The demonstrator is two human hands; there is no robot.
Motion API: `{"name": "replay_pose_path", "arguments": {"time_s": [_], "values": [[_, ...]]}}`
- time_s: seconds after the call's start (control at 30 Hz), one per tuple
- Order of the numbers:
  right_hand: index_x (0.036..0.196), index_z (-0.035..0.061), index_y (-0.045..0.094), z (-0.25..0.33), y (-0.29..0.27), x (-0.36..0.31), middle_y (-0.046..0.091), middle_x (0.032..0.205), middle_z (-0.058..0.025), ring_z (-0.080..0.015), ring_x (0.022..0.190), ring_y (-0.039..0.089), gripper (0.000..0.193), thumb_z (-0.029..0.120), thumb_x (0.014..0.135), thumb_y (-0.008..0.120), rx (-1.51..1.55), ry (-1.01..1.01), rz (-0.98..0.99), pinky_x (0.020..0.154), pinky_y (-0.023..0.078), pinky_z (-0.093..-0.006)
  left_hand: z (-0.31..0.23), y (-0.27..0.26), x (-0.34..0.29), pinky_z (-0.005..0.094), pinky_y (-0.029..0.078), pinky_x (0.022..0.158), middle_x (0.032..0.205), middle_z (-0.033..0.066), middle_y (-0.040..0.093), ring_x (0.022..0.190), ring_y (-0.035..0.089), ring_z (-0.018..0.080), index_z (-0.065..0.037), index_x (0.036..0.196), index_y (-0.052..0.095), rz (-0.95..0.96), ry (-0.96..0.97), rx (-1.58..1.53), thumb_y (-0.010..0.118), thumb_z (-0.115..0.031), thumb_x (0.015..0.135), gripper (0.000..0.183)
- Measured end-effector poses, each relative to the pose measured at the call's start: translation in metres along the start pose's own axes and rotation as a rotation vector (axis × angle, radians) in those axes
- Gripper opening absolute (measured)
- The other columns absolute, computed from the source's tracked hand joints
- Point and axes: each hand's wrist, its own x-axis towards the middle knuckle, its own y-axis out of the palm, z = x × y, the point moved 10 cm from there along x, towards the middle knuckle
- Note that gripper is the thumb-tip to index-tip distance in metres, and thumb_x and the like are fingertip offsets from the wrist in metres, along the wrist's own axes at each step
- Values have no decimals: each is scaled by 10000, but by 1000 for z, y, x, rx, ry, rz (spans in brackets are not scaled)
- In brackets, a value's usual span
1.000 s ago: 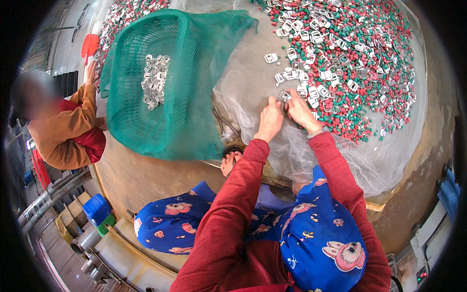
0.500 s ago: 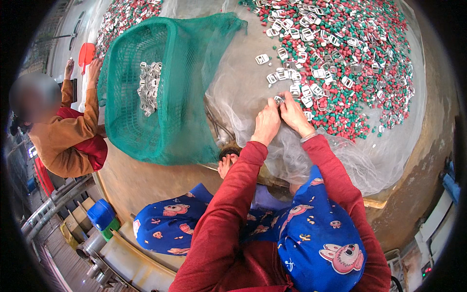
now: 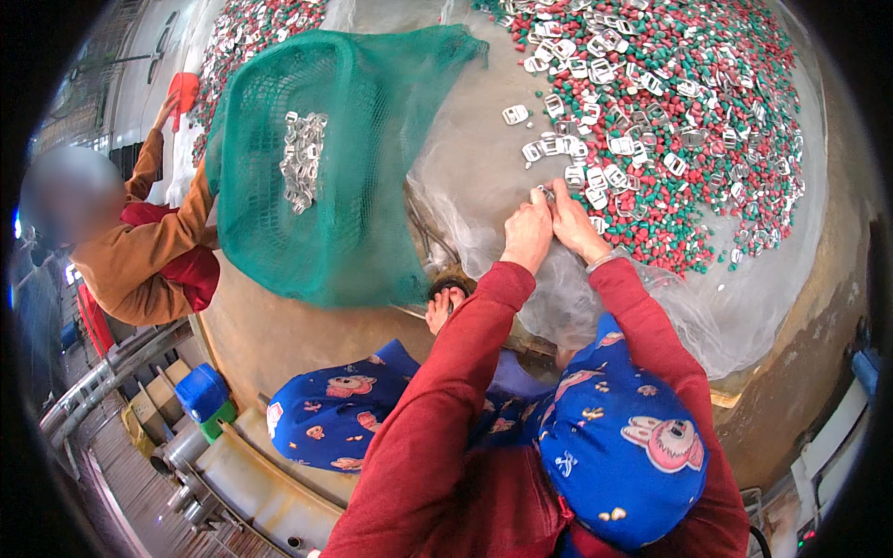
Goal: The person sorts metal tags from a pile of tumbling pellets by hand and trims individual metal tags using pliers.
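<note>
My left hand and my right hand meet at the left edge of the pile, fingertips pinched together. Between them is a small silvery metal buckle, mostly covered by the fingers. Just beyond my right hand lie several loose metal buckles of the same kind, among red and green pebble-like pieces. To the left, a green plastic basket is draped with green netting. A heap of metal buckles shows inside it.
Thin white mesh cloth lies under the pile and bunches near my wrists. A person in a brown sleeve works at far left, one hand by a red scoop. A blue container stands at lower left. My patterned blue apron covers my knees.
The whole view has shifted slightly. My hands keep their pinch on the buckle at the pile's edge. At left, the other person's arms have moved, one now reaching behind the netted basket.
</note>
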Motion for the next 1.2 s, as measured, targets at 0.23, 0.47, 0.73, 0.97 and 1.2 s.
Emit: {"name": "replay_pose_path", "arguments": {"time_s": [0.23,0.47,0.73,0.97,1.2], "values": [[1086,50,329,7,-4,4,559,872,-298,-472,865,521,280,181,871,450,20,-55,32,665,417,-487,-14,-8,6,376,526,564,705,174,616,651,639,311,-17,909,425,-65,120,93,457,-153,847,153],[1129,28,347,18,-4,6,526,1029,-289,-444,1005,486,294,55,836,364,-60,-100,-2,816,407,-445,10,-2,6,481,473,646,733,241,603,730,603,401,1,970,394,-4,120,-94,421,-164,863,198],[1130,11,407,21,-8,4,540,1056,-251,-398,1014,516,300,52,833,390,22,-23,-20,857,405,-430,11,-7,5,543,403,643,747,292,576,744,557,461,-14,939,367,10,155,-264,377,-163,891,157],[1117,24,412,17,-12,3,552,1017,-257,-419,972,527,293,43,825,394,64,-10,-31,817,420,-447,4,-7,6,524,429,645,752,288,582,750,574,443,-11,940,363,11,123,-215,396,-152,874,160],[1099,32,409,-6,1,7,559,934,-289,-444,890,539,275,99,833,437,2,-76,-71,719,432,-484,7,6,1,477,479,673,803,250,601,756,608,394,-28,973,393,-48,16,-92,415,-180,868,186]]}}
